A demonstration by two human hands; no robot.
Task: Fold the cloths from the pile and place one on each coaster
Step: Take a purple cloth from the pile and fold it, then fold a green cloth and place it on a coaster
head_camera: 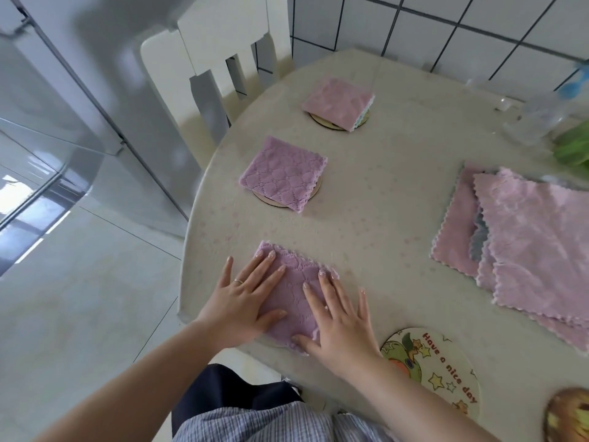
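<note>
A folded purple cloth (294, 288) lies near the table's front left edge, and a sliver of coaster shows under its near side. My left hand (242, 301) presses flat on its left part, and my right hand (338, 317) lies flat on its right part. Further back, a second folded purple cloth (283, 172) covers a round coaster (271, 199). A folded pink cloth (338, 102) covers another coaster (325, 121) at the back. A pile of unfolded pink cloths (535, 247) lies at the right. A bare printed coaster (443, 368) reading "Have a nice day" sits near me.
The round beige table (398, 173) stands against a tiled wall. A white chair (216, 68) stands at its far left. A clear bottle (538, 116) and something green (573, 145) are at the back right. Another printed coaster (567, 416) shows at the bottom right corner.
</note>
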